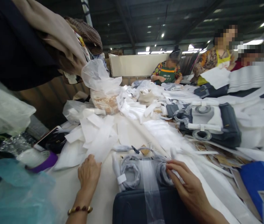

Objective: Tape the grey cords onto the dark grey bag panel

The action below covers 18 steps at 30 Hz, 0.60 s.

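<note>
A dark blue handbag [132, 205] lies before me at the bottom of the head view. Two rings of its wrapped handle [130, 175] show on its upper part, with a clear plastic strip [151, 193] running down the middle. My right hand [188, 183] is closed with thumb and fingers at the right wrapped ring [161, 174]. To the left of the bag, my left hand [89, 172] has curled fingers at the near end of a white foam strip [102, 137]. The tips of those fingers are partly hidden.
Another dark bag with wrapped rings [231, 124] lies at the right, behind a blue plastic object [260, 183]. Foam and plastic bags [101, 74] cover much of the table. Clothes [52, 34] hang upper left. Several people [168, 73] work at the far end.
</note>
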### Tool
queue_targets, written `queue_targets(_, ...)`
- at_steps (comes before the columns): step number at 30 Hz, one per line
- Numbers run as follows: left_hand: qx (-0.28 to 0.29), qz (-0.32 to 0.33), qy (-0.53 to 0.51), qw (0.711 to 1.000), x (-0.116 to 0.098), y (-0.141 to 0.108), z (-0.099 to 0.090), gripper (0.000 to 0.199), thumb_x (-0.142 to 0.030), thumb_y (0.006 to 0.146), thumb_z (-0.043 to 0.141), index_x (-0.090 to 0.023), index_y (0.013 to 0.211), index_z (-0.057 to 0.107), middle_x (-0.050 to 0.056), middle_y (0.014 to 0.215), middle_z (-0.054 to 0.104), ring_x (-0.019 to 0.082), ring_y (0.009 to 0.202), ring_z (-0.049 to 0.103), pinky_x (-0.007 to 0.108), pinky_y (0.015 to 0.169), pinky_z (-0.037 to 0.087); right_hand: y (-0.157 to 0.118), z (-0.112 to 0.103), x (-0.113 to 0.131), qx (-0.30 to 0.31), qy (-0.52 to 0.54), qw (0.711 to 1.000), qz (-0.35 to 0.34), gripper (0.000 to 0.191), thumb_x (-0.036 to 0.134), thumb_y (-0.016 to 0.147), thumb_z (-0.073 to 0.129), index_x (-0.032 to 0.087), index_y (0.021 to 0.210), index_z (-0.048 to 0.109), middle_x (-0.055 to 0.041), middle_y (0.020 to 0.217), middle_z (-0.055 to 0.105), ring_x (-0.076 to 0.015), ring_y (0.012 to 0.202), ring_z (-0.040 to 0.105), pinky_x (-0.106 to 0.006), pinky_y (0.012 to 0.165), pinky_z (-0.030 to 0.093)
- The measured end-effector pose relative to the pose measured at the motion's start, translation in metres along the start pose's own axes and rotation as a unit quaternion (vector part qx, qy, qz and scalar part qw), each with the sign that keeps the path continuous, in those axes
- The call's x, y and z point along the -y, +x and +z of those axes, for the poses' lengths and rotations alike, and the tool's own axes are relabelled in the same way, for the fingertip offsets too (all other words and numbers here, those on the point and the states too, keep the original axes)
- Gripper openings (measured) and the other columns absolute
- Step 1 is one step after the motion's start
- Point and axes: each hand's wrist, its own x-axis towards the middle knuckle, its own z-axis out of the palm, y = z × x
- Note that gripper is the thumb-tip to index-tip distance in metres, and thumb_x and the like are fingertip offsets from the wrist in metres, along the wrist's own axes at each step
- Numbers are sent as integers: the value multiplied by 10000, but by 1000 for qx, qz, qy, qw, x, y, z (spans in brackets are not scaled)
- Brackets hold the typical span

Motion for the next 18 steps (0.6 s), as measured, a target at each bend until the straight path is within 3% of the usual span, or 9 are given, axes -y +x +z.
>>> queue_targets(3, -33, -22, -28, 999, -6, -3, -32, 231, -313, 868, 413, -158, 964, 555, 150, 924, 665, 322, 845, 632, 379, 689, 447, -5, -14, 4, -23, -43, 998, -36, 177, 213, 890, 514, 234, 1029, 621, -66, 985, 658, -176, 903, 655, -254, 796, 553)
queue_targets(5, -66, -29, -156, 985, -18, -11, -56, 248, -385, 824, 462, -183, 927, 563, 117, 877, 672, 308, 826, 632, 381, 699, 458, -10, -20, 4, -21, -59, 996, -60, 237, 192, 879, 523, 245, 1098, 600, -67, 1013, 651, -184, 925, 647, -261, 805, 550)
queue_targets(6, -51, -26, -265, 963, -26, -17, -65, 273, -425, 776, 515, -190, 906, 567, 95, 840, 673, 294, 796, 633, 373, 689, 469, -13, -22, 4, -22, -61, 995, -73, 273, 181, 874, 526, 248, 1132, 588, -69, 1026, 649, -190, 932, 643, -269, 807, 548)
queue_targets(8, 65, -10, -486, 871, -46, -35, -76, 365, -481, 672, 614, -193, 892, 571, 59, 783, 671, 256, 719, 632, 341, 634, 487, -18, -25, 4, -30, -63, 993, -91, 363, 144, 861, 530, 259, 1205, 552, -77, 1057, 642, -204, 951, 635, -295, 811, 542)
queue_targets(10, 226, 9, -599, 768, -66, -58, -77, 423, -487, 630, 660, -182, 911, 577, 50, 766, 670, 227, 664, 623, 309, 577, 481, -21, -32, 5, -44, -77, 990, -113, 460, 90, 841, 526, 258, 1269, 511, -89, 1082, 639, -215, 984, 621, -323, 824, 523)
queue_targets(11, 286, 32, -602, 745, -76, -70, -75, 394, -468, 646, 655, -178, 904, 585, 51, 762, 669, 218, 658, 617, 296, 567, 471, -21, -38, 7, -44, -96, 985, -134, 491, 72, 830, 520, 246, 1289, 496, -95, 1096, 643, -220, 1014, 609, -339, 849, 504)
queue_targets(12, 324, 75, -575, 748, -84, -81, -71, 321, -430, 680, 631, -180, 879, 597, 47, 753, 665, 207, 660, 609, 282, 572, 458, -21, -45, 9, -34, -122, 979, -160, 503, 63, 824, 506, 231, 1297, 492, -98, 1116, 648, -228, 1055, 592, -361, 888, 476)
queue_targets(15, 351, 317, -395, 788, -101, -109, -53, 58, -244, 735, 561, -197, 737, 594, 17, 710, 642, 163, 652, 568, 245, 587, 382, -21, -70, 18, 66, -211, 946, -236, 440, 103, 838, 448, 193, 1262, 525, -83, 1182, 652, -257, 1141, 554, -410, 962, 412)
queue_targets(18, 324, 543, -210, 746, -115, -124, -32, 71, -173, 720, 595, -195, 666, 554, 5, 658, 624, 138, 590, 520, 252, 531, 286, -34, -88, 23, 178, -223, 939, -193, 273, 129, 867, 412, 203, 1058, 593, -49, 887, 724, -208, 784, 670, -330, 704, 505)
